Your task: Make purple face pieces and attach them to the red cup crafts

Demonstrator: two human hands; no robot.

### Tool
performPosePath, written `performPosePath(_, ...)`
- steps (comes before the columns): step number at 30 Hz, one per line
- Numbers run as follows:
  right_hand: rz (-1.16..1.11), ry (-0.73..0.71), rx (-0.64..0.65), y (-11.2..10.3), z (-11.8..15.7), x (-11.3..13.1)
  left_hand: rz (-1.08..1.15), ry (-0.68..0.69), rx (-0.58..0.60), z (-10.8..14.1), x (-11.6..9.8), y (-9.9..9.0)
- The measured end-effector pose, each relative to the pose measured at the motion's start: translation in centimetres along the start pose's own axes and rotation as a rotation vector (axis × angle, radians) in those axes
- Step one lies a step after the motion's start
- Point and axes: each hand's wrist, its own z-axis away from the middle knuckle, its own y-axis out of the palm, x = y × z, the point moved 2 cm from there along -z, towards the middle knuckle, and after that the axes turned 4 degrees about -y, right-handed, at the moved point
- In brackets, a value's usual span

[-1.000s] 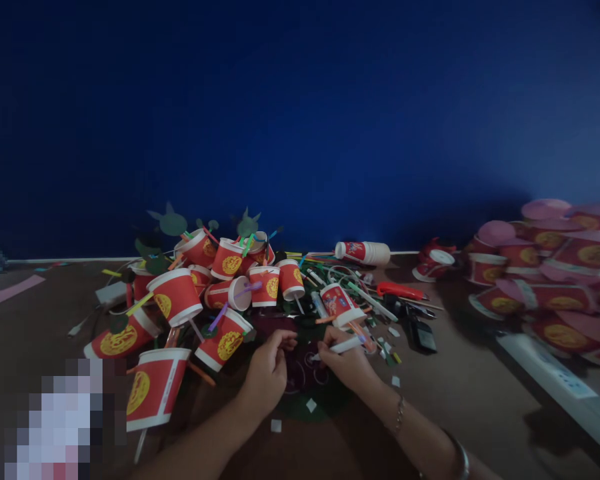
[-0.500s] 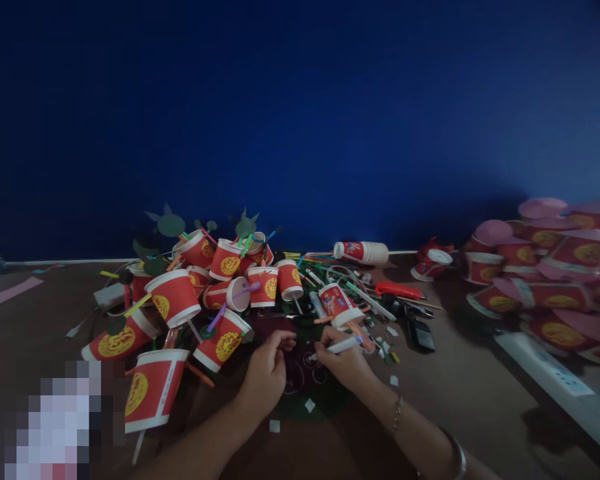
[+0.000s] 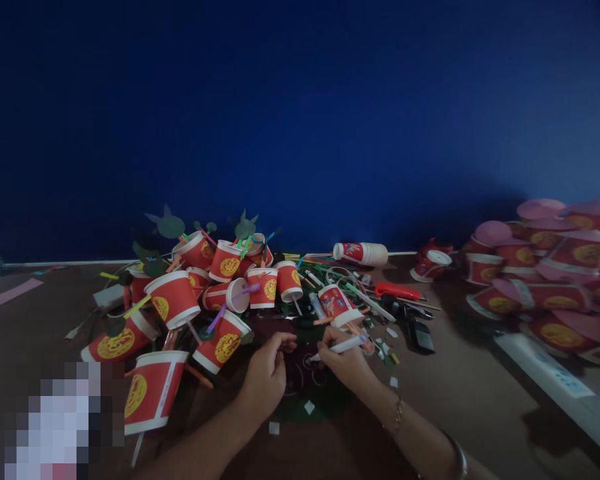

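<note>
Between my two hands lies a dark maroon paper (image 3: 296,363) with pale circles drawn on it. My right hand (image 3: 341,363) is closed around a white marker (image 3: 349,345), held at a slant with its tip on one of the small circles. On the paper's left side rests my left hand (image 3: 267,370), its fingers loosely bent and the thumb apart, with nothing seen in it. A dark green sheet (image 3: 310,412) shows under the maroon one. Just beyond my right hand a red paper cup (image 3: 337,303) stands upside down.
Red paper cups (image 3: 175,300) with coloured sticks are heaped on the left. Cups with pink paper (image 3: 555,267) pile up at the right, behind a white power strip (image 3: 545,363). A cup stack (image 3: 361,253), a red tool (image 3: 399,291) and a black object (image 3: 421,335) lie farther back.
The marker's tip has shifted very slightly on the small circle, along with my right hand. My left hand stays in place.
</note>
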Motion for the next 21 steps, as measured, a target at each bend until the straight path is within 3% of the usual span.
performPosePath(7,-0.090,0.012,-0.009,-0.2,0.2,-0.4,-0.034,0.002,-0.002,-0.2,0.2,0.0)
performPosePath(13,0.012,-0.012,-0.020,-0.5,0.5,-0.2,-0.047,0.020,-0.064,-0.9,0.6,-0.4)
performPosePath(21,0.015,0.020,-0.049,-0.4,0.8,-0.5,-0.276,0.097,0.027,-0.5,-0.6,-0.2)
